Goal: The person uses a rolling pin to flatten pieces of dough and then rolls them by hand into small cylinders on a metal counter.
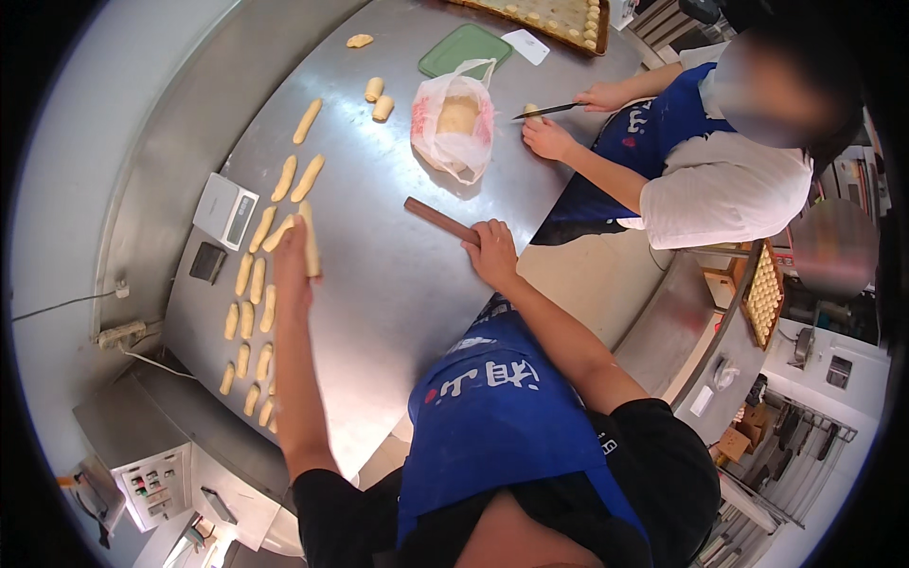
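Observation:
My left hand (296, 260) is closed around a long pale dough roll (311, 237), over the left side of the steel table (365, 293). Other dough rolls (258, 281) lie in uneven rows beside and below that hand. One of them, a slanted dough roll, is partly covered by its fingers. Gripped at one end by my right hand (492, 254) is a brown wooden rolling pin (437, 219), which points up and left across the table near its right edge.
A plastic bag of dough (459, 115) stands mid-table, with short dough pieces (382, 106) to its left. Beyond are a green board (458, 50) and a tray (568, 36). A white scale (225, 209) is at left. At right a co-worker's hands (549, 139) cut dough with a knife (551, 110).

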The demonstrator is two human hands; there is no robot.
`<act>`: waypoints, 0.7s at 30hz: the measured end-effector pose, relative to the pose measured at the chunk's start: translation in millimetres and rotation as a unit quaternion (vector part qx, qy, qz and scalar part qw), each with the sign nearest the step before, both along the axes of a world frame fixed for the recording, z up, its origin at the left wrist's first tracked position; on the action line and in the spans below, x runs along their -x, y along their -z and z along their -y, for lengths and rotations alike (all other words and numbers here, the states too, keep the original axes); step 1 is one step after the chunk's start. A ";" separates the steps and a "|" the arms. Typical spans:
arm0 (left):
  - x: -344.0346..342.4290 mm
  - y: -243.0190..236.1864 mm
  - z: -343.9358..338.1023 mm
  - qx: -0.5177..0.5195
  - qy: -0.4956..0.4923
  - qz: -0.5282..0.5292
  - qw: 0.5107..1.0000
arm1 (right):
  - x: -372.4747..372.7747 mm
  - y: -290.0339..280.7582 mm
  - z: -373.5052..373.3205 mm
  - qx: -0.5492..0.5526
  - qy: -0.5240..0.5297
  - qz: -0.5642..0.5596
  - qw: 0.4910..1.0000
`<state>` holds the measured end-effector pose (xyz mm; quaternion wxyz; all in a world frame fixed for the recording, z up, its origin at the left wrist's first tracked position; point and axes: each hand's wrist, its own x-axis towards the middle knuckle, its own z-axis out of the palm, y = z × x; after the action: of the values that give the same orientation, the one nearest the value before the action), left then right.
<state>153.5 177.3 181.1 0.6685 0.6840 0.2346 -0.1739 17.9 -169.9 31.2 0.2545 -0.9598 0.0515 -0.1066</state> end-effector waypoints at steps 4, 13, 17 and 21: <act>80.9 41.7 58.8 -0.016 -0.076 0.045 0.996 | -2.3 1.9 -10.1 -0.005 -0.006 0.009 1.000; 185.5 147.7 99.9 -0.488 0.099 0.208 0.842 | -4.0 8.0 -5.2 0.010 -0.006 0.006 1.000; 174.2 106.5 103.4 -0.278 0.145 0.054 0.948 | -3.1 11.3 -4.6 0.026 0.001 -0.010 1.000; 204.3 147.8 89.6 -0.350 0.184 0.053 0.917 | -4.0 4.0 -16.3 0.016 -0.013 -0.010 1.000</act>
<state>-50.8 87.7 33.3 0.3545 0.9133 0.1150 -0.1644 21.9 -153.6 27.2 0.2395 -0.9655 0.0394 -0.0944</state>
